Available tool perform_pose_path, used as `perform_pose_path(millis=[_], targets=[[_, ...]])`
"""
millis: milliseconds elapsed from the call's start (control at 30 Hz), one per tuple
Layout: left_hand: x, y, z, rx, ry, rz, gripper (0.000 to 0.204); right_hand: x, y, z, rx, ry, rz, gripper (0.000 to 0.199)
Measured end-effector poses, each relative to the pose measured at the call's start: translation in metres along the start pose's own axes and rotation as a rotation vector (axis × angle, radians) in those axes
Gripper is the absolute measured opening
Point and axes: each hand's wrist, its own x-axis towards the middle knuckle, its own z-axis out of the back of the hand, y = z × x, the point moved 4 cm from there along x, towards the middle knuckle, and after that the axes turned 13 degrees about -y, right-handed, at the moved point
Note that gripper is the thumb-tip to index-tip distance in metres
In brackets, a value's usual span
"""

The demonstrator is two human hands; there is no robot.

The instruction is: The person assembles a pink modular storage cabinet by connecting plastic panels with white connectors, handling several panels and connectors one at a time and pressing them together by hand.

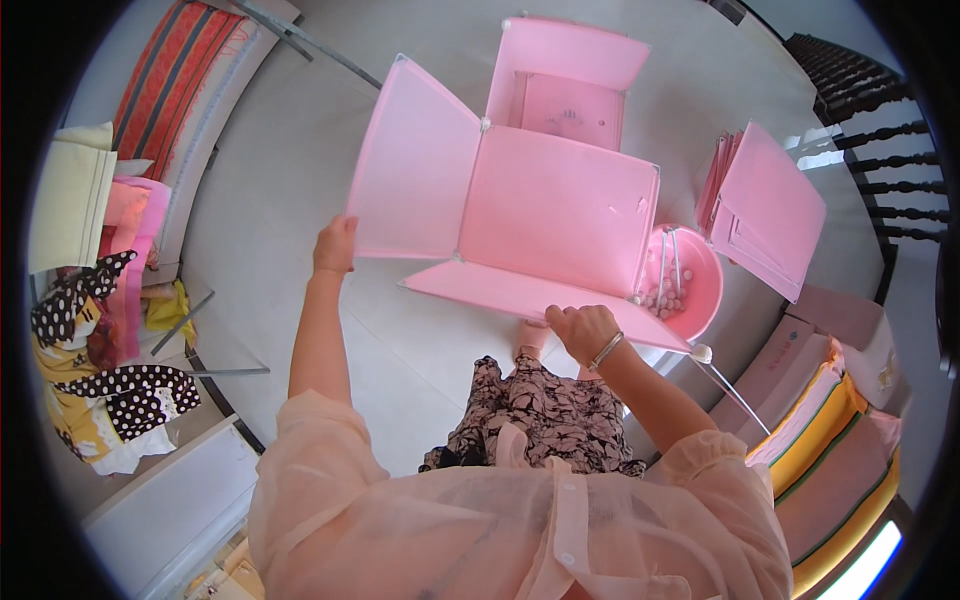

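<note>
Pink plastic panels are joined at their corners by white connectors. My left hand [335, 245] is closed on the outer edge of the left panel [415, 165], which stands angled out. The near panel [540, 295] slants toward me, and my right hand [585, 333], with a bracelet at the wrist, is closed on its near edge. Between these two is the middle panel [560, 195]. Behind it stands another open pink section [575, 50], its lower part hidden. A loose white connector [702, 353] sits at the near panel's right corner.
To the right, a pink bucket [712, 290] holds white connectors and metal rods. Beyond it leans a stack of pink panels [775, 210]. Cushioned seating [830, 450] lies at right, a dark railing [890, 160] beyond. Fabrics [110, 370] and metal rods [235, 372] are at left.
</note>
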Motion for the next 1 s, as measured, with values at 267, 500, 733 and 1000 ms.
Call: perform_pose_path(millis=[267, 500, 733, 1000], targets=[[-0.062, -0.083, -0.046, 0.246, -0.107, -0.417, 0.026, -0.016, 0.021, -0.017, 0.086, 0.128, 0.028, 0.009], [-0.008, -0.025, -0.023, 0.104, -0.077, -0.346, 0.027, -0.007, 0.025, -0.020, 0.093, 0.102, 0.005, 0.009], [-0.048, -0.003, -0.037, 0.098, -0.074, -0.335, 0.030, -0.012, 0.029, -0.029, 0.085, 0.012, 0.013, 0.008], [-0.021, -0.030, -0.057, 0.090, 0.094, -0.320, 0.023, 0.026, 0.007, -0.019, 0.059, 0.032, -0.128, 0.026]])
